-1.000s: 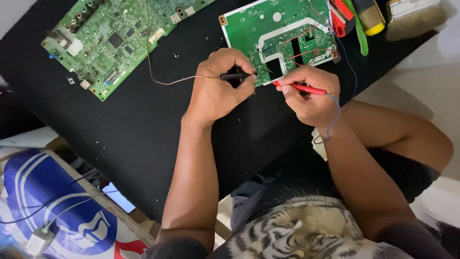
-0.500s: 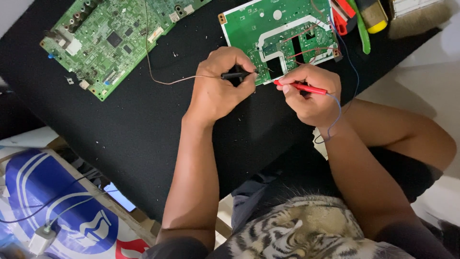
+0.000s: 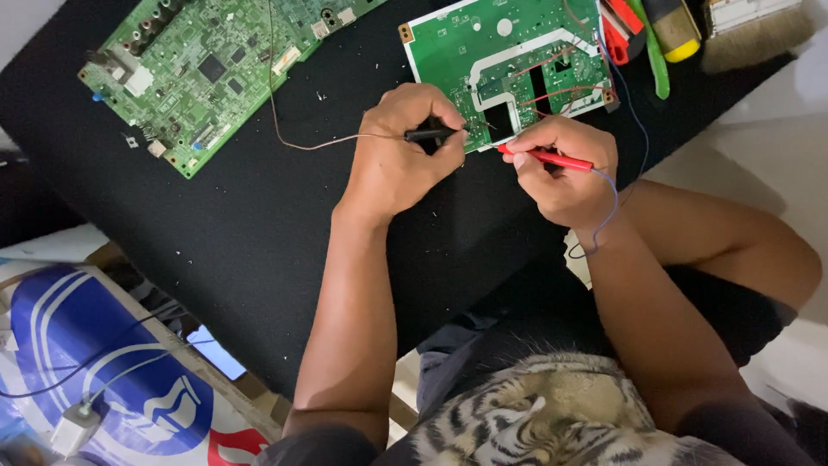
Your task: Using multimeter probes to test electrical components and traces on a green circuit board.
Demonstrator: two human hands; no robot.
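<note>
**Green Board Under Two Probes**

Green and rigid, the circuit board [image 3: 509, 65] lay flat on the black desk [image 3: 259, 224], its near edge just in front of both hands. It looked light and stiff but fragile, with fine traces and solder points showing; a grip by the bare edges would likely suit it best, never across the components.

The left hand [image 3: 397, 160] was closed in a pinch around a black probe [image 3: 431, 135], whose tip met the board's near edge by a rectangular cutout. A thin brown wire [image 3: 293, 142] trailed from that probe leftward over the desk. The right hand [image 3: 565, 177] pinched a red probe [image 3: 548, 158] between thumb and fingers, tip aimed left at the board's lower edge; its blue lead [image 3: 614, 194] looped back past the wrist.

Both forearms reached up from the body, wrists low near the desk, knuckles turned toward each other.

Farther out, a second green board [image 3: 207, 73] rested at the upper left, well apart. Tool handles [image 3: 651, 30] and a brush [image 3: 750, 26] lay beyond the board at the upper right.
</note>
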